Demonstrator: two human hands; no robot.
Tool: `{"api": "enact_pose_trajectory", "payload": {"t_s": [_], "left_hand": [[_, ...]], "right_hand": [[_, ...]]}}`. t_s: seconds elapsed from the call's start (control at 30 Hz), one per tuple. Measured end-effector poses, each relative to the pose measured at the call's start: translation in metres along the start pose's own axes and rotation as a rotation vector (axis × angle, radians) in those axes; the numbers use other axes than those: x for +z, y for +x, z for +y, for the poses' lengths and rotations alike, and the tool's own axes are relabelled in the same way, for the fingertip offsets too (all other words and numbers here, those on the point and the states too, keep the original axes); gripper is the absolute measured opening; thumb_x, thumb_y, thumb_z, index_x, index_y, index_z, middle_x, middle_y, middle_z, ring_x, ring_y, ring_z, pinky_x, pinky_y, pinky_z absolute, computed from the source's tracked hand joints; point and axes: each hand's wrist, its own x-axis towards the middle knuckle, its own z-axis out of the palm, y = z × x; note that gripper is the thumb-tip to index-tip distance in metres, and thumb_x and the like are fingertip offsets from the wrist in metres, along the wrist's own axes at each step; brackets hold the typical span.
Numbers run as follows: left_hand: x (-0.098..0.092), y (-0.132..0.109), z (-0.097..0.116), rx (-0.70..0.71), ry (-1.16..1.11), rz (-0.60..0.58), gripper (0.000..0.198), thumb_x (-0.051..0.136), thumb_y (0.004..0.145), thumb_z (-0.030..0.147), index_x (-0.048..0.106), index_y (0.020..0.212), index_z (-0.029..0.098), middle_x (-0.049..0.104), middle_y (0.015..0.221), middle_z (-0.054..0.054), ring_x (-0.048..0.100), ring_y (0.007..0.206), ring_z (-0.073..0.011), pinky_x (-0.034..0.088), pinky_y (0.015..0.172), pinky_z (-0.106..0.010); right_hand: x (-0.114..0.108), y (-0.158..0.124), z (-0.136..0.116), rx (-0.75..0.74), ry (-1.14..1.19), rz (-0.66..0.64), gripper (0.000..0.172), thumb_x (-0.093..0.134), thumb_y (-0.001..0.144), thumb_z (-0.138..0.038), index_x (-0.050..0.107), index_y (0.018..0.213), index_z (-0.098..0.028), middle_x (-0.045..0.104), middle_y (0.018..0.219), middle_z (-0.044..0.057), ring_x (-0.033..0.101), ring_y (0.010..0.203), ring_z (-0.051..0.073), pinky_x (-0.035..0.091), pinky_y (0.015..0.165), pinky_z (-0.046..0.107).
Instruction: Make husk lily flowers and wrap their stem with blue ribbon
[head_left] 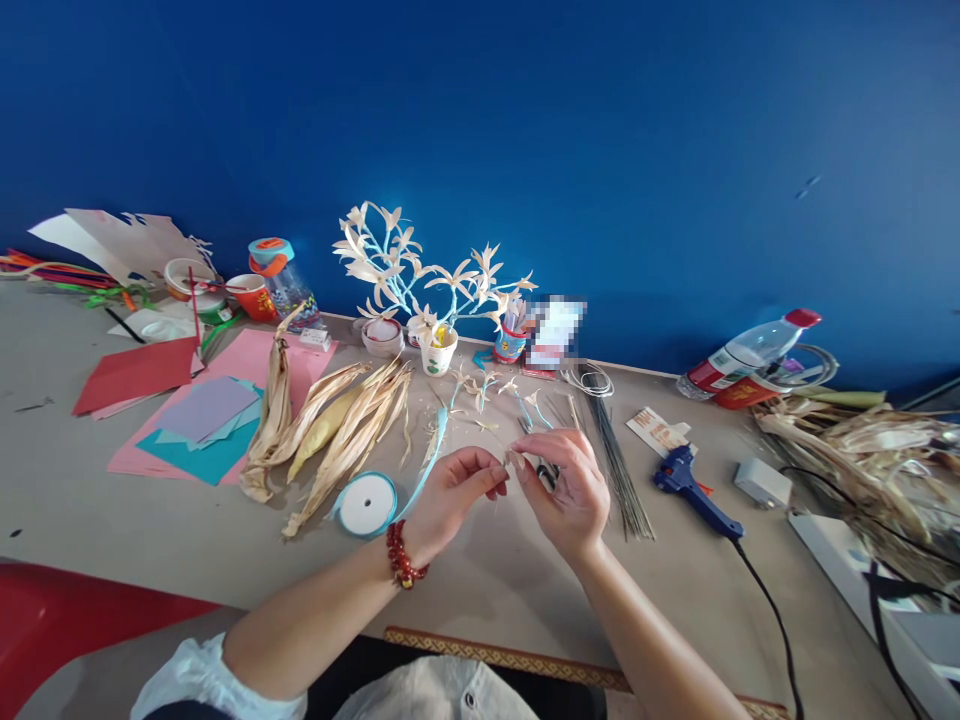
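My left hand, with a red bead bracelet at the wrist, and my right hand meet above the grey table. Both pinch a small pale piece of corn husk between their fingertips. A roll of light blue ribbon lies just left of my left hand, its tail running up past it. Dried corn husks lie further left. A bundle of thin green wires lies right of my right hand.
A white cup holding a husk-flower branch stands at the back. A blue glue gun and its cord lie to the right, beside a plastic bottle and a husk pile. Coloured paper sheets lie left.
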Motion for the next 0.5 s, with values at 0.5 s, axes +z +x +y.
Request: {"api": "enact_pose_trajectory", "payload": {"t_s": [0.5], "left_hand": [[0.0,-0.002,-0.001,0.131,0.076,0.001,0.015,0.068,0.084,0.029,0.065,0.078,0.016,0.062,0.072,-0.001,0.054,0.071,-0.0123,0.043,0.07,-0.025]], "right_hand": [[0.009,-0.021,0.0,0.48,0.477,0.008,0.043,0.068,0.086,-0.022,0.053,0.126,-0.026,0.058,0.12,0.011,0.059,0.104,0.024,0.048,0.095,0.048]]}}
